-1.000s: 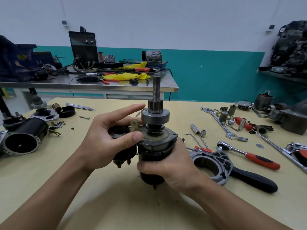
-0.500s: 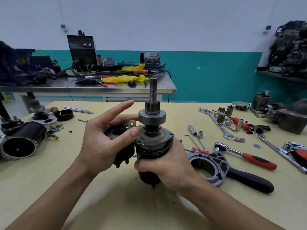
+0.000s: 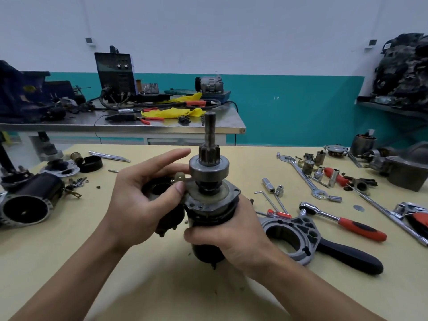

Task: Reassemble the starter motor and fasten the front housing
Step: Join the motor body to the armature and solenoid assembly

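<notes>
Bench: yellow top, ratchet lying right.
Motor: upright at centre, shaft up.
Right hand: you grip its body.
Left hand: you clasp its solenoid, forefinger raised.
Housing: beside your right hand.

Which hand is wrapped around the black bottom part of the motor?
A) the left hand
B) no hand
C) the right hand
C: the right hand grips the black motor body; the left hand pinches the small tan piece higher up.
</notes>
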`<state>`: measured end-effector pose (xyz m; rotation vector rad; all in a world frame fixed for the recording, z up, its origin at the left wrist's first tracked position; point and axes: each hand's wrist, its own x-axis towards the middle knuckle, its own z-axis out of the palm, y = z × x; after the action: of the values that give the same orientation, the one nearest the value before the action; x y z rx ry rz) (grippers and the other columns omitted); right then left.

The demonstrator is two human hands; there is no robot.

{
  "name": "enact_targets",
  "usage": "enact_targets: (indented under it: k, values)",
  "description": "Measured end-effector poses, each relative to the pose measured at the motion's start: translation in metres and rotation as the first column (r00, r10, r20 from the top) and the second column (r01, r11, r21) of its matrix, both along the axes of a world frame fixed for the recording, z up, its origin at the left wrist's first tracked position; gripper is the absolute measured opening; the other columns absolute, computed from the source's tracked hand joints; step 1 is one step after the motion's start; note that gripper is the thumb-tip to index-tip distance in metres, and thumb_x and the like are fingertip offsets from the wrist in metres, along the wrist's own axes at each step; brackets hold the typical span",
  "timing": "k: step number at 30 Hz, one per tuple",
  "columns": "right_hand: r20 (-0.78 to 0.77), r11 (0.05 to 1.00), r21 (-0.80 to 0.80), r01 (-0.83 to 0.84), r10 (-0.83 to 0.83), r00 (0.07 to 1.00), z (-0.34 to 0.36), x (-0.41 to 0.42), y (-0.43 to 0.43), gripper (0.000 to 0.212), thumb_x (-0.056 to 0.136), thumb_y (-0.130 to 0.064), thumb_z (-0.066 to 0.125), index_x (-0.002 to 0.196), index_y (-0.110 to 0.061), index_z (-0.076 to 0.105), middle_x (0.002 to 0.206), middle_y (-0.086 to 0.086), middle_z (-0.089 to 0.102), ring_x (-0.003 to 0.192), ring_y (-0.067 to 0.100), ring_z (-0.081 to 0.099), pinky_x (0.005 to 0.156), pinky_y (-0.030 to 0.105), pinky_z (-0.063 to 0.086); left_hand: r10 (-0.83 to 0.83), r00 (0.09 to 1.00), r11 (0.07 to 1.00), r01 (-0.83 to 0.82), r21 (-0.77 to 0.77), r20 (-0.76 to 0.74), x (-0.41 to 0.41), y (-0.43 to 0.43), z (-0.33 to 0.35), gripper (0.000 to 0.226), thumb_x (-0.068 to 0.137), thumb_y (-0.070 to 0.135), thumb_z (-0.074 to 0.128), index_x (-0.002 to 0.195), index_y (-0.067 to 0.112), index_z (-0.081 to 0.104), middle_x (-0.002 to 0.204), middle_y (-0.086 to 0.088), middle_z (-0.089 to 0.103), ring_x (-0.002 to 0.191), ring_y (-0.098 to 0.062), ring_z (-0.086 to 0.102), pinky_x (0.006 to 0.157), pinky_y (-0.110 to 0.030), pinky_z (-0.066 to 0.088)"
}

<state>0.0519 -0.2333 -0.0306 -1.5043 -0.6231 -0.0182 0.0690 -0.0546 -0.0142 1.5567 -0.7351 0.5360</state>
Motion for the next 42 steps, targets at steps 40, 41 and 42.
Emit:
enact_targets:
  k: [40,41,42]
  values:
    - [-0.046,0.999,-0.031,-0.031,0.029,0.999,-0.013,0.017,-0.011,0.067,0.067,-0.02,0.089,0.127,-0.014,0.061,0.116,0.006,0.072,0.113,0.023,0.067,0.099,0.04,0.051,0.122,0.981,0.979,-0.145,0.145,0.152,-0.001,-0.001,0.003,0.042,0.083,0.019,0.057,0.124,0.022,0.062,0.102,-0.018,0.067,0.086,-0.037,0.064,0.072,-0.049,0.055]
    - [-0.053,0.993,-0.072,-0.092,0.089,0.995,-0.009,0.019,-0.015,0.07,0.067,-0.022,0.088,0.13,-0.015,0.059,0.12,0.007,0.07,0.116,0.026,0.065,0.103,0.044,0.05,0.129,0.98,0.979,-0.151,0.14,0.154,-0.001,0.0,0.003,0.042,0.082,0.019,0.057,0.124,0.023,0.062,0.102,-0.018,0.067,0.086,-0.036,0.064,0.072,-0.048,0.055]
    - [-0.059,0.981,-0.116,-0.158,0.152,0.987,-0.003,0.021,-0.021,0.072,0.068,-0.024,0.087,0.133,-0.016,0.057,0.124,0.009,0.068,0.119,0.028,0.063,0.107,0.049,0.047,0.136,0.979,0.978,-0.157,0.137,0.154,0.0,0.001,0.003,0.042,0.082,0.02,0.057,0.123,0.024,0.062,0.101,-0.017,0.068,0.086,-0.036,0.064,0.072,-0.048,0.055]
